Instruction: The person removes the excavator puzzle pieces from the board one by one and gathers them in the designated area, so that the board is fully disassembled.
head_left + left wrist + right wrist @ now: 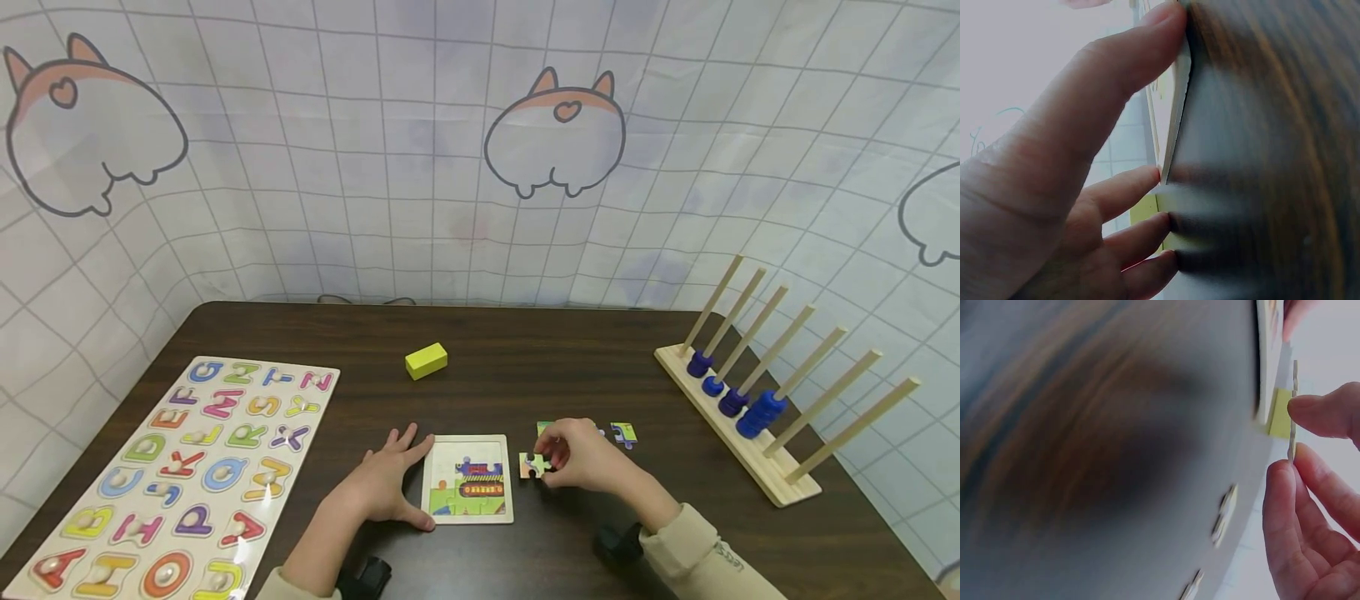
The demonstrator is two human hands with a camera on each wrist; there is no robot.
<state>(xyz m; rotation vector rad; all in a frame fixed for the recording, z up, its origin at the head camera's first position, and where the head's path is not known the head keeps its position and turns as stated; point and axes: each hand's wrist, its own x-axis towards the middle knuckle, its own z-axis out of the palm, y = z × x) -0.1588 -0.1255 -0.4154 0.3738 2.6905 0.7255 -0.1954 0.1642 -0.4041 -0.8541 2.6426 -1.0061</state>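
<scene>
your right hand (583, 457) pinched the piece (531, 465) just off the right edge of the board (446, 455), which lay on the bench (367, 400) between your hands, while your left hand (384, 482), fingers spread and gripping nothing, touched its opposite edge.

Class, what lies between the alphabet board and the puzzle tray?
The left hand, which touches the puzzle tray, then bare tabletop as far as the alphabet board; the head view shows this.
</scene>
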